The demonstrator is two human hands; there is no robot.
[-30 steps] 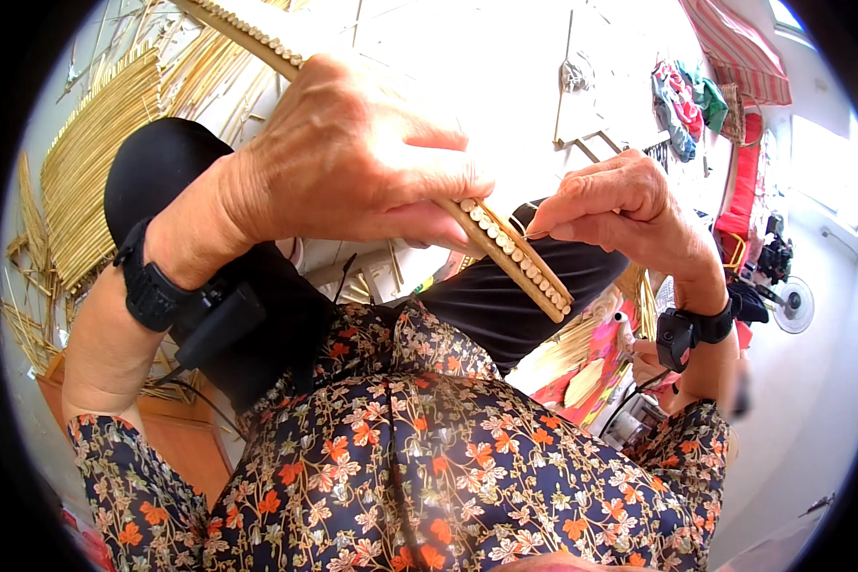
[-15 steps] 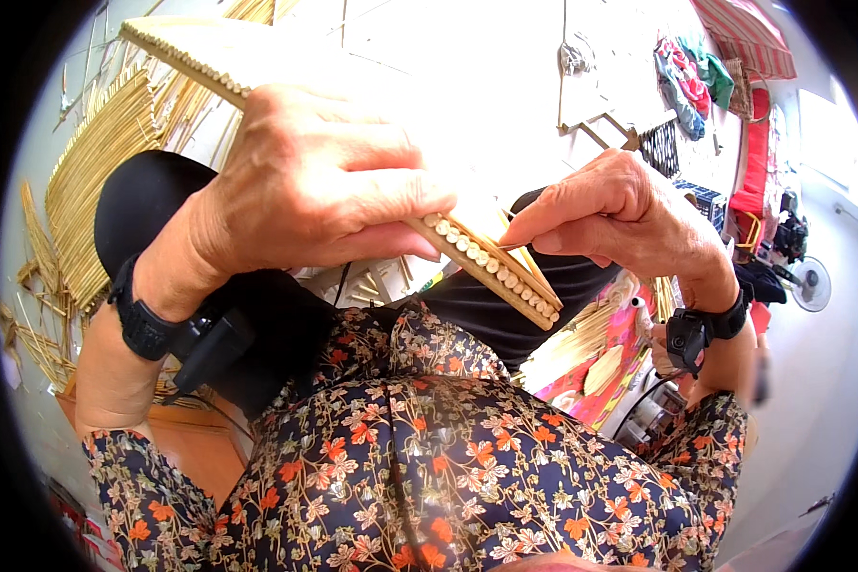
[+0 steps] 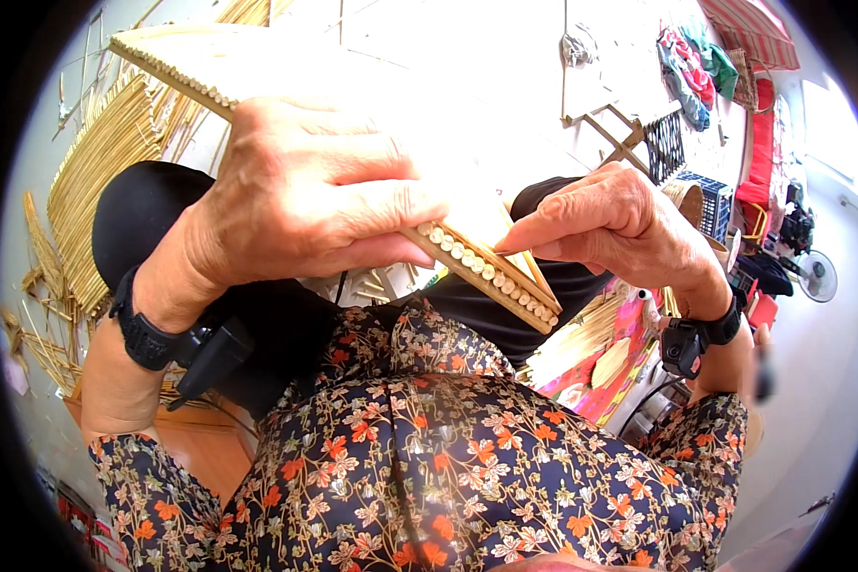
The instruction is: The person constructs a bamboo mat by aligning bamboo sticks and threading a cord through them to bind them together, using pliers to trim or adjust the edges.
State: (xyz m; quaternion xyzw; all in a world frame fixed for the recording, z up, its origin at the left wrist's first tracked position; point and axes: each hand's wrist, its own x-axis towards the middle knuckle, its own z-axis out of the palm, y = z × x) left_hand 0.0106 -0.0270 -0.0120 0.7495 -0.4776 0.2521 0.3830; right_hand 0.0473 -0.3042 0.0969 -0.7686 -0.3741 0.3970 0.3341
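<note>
A panel of pale reed stalks is held up tilted before my chest. Its near edge shows a row of round cut ends set along a flat strip, sloping from upper left down to the right. My left hand is closed around the middle of that edge, thumb and fingers on either side. At the panel's lower right part, my right hand pinches thumb and forefinger together beside the stalk ends. Whatever sits between those fingertips is too small to make out. Glare washes out the panel's upper face.
A mat of straw stalks and loose stalks lie at the left. Beyond my right hand are a blue crate, a folding stool and heaped clothes. A white fan stands at the far right.
The panel and my left hand have shifted slightly left, with the far end a little lower. My right hand stays pinched at the stalk ends, its fingertips slightly lower.
</note>
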